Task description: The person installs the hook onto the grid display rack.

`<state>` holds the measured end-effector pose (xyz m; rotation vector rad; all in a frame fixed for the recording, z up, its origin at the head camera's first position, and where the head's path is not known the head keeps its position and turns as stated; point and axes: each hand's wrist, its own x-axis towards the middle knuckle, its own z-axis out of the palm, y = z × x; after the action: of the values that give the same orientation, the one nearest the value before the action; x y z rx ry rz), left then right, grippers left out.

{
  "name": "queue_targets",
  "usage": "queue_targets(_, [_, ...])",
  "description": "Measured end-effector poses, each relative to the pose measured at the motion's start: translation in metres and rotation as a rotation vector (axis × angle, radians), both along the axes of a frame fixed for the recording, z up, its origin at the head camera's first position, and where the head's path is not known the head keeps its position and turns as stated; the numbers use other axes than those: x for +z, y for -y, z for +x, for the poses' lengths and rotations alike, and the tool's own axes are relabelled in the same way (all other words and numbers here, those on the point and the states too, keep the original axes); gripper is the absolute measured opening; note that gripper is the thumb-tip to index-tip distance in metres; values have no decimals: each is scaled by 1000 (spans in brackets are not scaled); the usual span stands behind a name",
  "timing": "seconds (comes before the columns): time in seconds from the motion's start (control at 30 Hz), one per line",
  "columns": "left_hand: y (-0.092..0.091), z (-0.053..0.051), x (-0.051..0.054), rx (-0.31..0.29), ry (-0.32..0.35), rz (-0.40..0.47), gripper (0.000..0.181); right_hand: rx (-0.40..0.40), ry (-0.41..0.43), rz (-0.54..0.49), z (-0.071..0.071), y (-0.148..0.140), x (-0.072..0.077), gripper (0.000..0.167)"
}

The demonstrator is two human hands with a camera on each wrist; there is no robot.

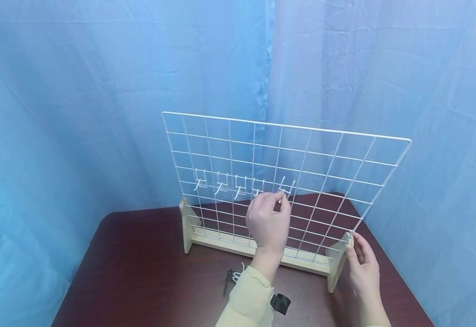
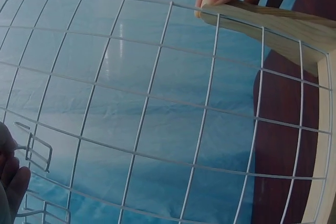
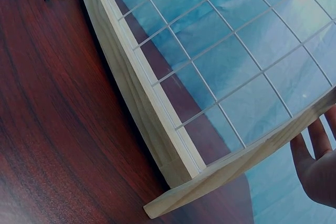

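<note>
A white wire grid panel (image 1: 254, 143) stands in a pale wooden base (image 1: 221, 243). My left hand (image 1: 268, 222) pinches a white wire hook (image 2: 39, 153) between thumb and fingers, against the grid to the right of the hung hooks. Several such hooks, among them a hook at the left end (image 1: 199, 183), hang in a row along one wire. At the base's right end, my right hand (image 1: 363, 265) grips the top of the wooden side leg (image 1: 336, 270), thumb in front and fingers behind.
On the dark red table (image 1: 147, 263), a small pile of black and white hooks (image 1: 230, 278) lies before the base, partly hidden by the left sleeve (image 1: 248, 299). A black object (image 1: 280, 303) sits beside that sleeve. Blue curtains (image 1: 111, 91) surround the table.
</note>
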<state>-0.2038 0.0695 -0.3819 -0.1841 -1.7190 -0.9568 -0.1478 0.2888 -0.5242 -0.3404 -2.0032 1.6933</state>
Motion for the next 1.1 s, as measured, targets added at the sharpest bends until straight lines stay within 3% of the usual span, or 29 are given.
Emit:
queue_targets(0.4, [0,0,-10,24,87,-108,9,-23,3,27,0,2,0,45])
queue_targets(0.67, [-3,5,-20,-55,96,-40,14,-13,0,5,0,2,1,45])
queue_targets(1.1, [-5,12,-38,-104,135,40,23,-23,8,-5,0,2,1,44])
